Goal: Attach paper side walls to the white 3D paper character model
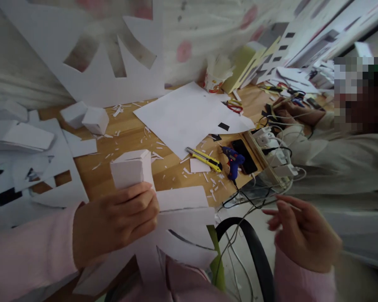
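My left hand (pixel 116 224) grips a small white foam-board box (pixel 132 167) above the near edge of the wooden table (pixel 132 134). My right hand (pixel 302 235) hovers off the table's right side with fingers apart, holding nothing, close to a tangle of cables (pixel 255 201). A blue glue gun (pixel 233 161) and a yellow utility knife (pixel 204 158) lie on the table between my hands.
White sheets (pixel 189 113), cut foam-board pieces (pixel 91 119) and scraps cover the table. A phone (pixel 244 156) and a power strip with chargers (pixel 275 157) sit at the right. Another person's hand (pixel 290 111) and sleeve rest at the far right. A black hoop (pixel 255 247) lies below.
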The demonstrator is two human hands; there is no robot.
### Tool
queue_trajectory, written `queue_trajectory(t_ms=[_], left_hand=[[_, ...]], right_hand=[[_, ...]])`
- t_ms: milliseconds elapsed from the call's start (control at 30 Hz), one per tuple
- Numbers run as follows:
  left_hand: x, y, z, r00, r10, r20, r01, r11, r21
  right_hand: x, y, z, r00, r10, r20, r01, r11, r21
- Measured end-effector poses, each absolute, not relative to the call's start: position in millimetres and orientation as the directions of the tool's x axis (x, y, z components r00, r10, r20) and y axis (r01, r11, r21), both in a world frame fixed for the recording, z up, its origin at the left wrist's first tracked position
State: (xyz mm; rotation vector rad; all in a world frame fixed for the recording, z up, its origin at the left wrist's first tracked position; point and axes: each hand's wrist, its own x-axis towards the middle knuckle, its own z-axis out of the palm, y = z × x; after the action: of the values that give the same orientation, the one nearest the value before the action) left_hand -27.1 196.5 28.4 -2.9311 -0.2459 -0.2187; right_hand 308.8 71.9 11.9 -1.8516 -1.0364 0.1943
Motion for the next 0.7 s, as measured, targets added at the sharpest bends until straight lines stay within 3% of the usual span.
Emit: queue_trajectory(t_ms=[167,267,333,400,533,700], left_hand=[[-23.0,206.4,3.4,0.975,0.211,0.074,0.208,-0.977,0.037],[-18.3,215.5,-12.9,0.97,0.245,-0.007,0.243,-0.959,0.144],[-16.1,222.6,-21.3,0.962,0.256,-0.097,0.272,-0.931,0.243],[-14.5,229.3,-27.5,0.955,0.25,-0.158,0.29,-0.899,0.328],[-12.0,238.1,-35.7,0.956,0.22,-0.195,0.285,-0.857,0.429],[-8.7,240.8,-37.0,0.961,0.194,-0.197,0.265,-0.847,0.46]], right_hand=[[236.7,116.8,-5.5,0.17,0.945,0.278,0.443,0.179,-0.879],[202.8,141.3,-20.3,0.133,0.981,0.139,0.379,0.08,-0.922],[189.4,153.5,-28.1,0.158,0.985,0.066,0.448,-0.012,-0.894],[182.9,164.0,-33.9,0.14,0.989,0.041,0.598,-0.051,-0.8],[179.4,181.1,-45.4,0.049,0.997,0.053,0.895,-0.021,-0.445],[174.0,190.7,-60.5,0.046,0.999,0.006,0.961,-0.043,-0.272]])
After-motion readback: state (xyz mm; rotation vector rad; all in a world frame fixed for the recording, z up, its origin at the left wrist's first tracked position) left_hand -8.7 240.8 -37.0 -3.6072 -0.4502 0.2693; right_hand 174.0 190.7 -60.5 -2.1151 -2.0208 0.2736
